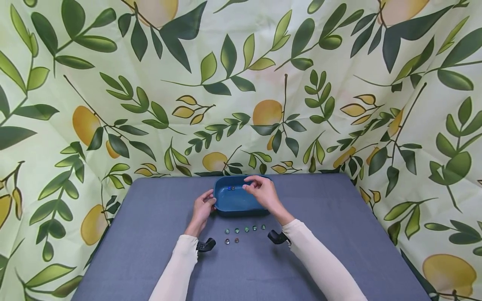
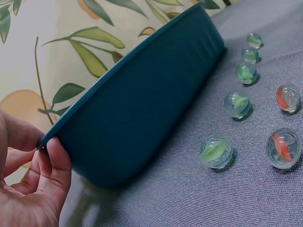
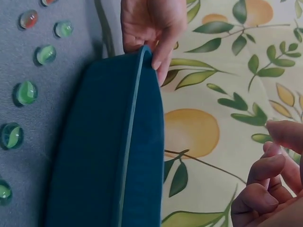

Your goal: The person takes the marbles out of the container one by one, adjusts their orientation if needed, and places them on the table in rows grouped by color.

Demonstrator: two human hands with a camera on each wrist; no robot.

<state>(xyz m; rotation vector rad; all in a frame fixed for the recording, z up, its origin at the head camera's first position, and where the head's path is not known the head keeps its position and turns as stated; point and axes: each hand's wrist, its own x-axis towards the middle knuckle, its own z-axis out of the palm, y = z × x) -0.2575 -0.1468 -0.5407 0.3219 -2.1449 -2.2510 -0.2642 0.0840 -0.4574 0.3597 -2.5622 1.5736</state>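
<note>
A dark blue plastic basin (image 1: 241, 212) sits at the table's far side. My left hand (image 1: 203, 207) pinches its left rim between thumb and fingers; the left wrist view shows this grip (image 2: 35, 172) close up. Over the basin's right part hovers my right hand (image 1: 261, 191), thumb and forefinger apart, other fingers loosely bent. Nothing shows between those fingers in the right wrist view (image 3: 272, 182). Inside the basin lie a blue marble (image 1: 229, 188) and a brownish marble (image 1: 233, 188). In front of it, several green-swirled glass marbles (image 2: 217, 152) form a row, with two orange-swirled marbles (image 2: 283, 148) nearer me.
Grey-blue cloth covers the table (image 1: 158, 209). A leaf-and-fruit patterned curtain (image 1: 233, 92) hangs behind it and along both sides. Black camera mounts (image 1: 278, 237) stick out inward from both wrists, close to the marble rows.
</note>
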